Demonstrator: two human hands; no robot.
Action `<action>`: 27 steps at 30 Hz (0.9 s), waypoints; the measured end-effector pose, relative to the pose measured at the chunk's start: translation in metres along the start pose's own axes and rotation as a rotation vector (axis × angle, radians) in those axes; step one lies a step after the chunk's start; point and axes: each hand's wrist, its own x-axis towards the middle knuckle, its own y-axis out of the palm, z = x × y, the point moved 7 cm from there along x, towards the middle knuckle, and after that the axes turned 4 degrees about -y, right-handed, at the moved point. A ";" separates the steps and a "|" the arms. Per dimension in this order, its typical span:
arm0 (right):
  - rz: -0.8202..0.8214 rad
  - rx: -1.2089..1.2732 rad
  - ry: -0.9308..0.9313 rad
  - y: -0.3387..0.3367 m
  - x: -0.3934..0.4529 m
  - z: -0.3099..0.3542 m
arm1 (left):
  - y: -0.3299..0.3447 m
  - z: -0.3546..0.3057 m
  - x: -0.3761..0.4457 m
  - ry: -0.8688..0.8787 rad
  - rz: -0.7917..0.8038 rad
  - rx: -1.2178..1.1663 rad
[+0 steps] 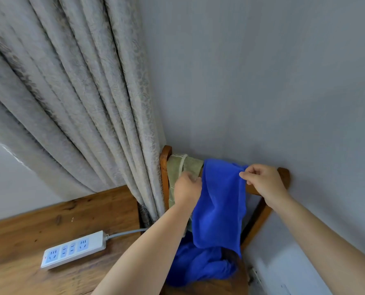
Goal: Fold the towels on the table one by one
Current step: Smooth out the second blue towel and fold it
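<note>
The blue towel point(220, 201) hides the left hand's point(187, 189) fingertips.

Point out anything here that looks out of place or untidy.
A crumpled blue cloth lies heaped on the chair seat, not on the table. Both hands, left and right, hold another blue towel at the chair back, beside a draped green towel.
</note>
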 end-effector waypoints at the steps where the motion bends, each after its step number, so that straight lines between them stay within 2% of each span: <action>1: -0.007 0.016 0.004 -0.006 -0.003 0.000 | 0.009 0.000 -0.005 0.009 0.047 0.008; 5: -0.027 0.016 0.030 -0.029 -0.017 -0.006 | 0.033 0.004 -0.014 -0.009 0.122 0.058; 16: -0.222 -0.106 0.106 -0.055 -0.036 -0.036 | 0.051 -0.015 -0.007 -0.024 -0.017 0.030; 18: -0.271 -0.012 0.204 -0.059 -0.037 -0.051 | 0.053 -0.017 -0.005 -0.008 -0.023 -0.017; 21: -0.300 0.258 0.417 -0.054 -0.042 -0.077 | 0.051 -0.020 -0.008 0.034 -0.013 -0.065; 25: -0.138 0.483 0.610 -0.034 -0.049 -0.094 | 0.034 -0.025 -0.016 0.120 0.013 -0.025; 27: -0.077 0.461 0.638 -0.033 -0.053 -0.090 | 0.021 -0.028 -0.021 0.149 0.010 -0.037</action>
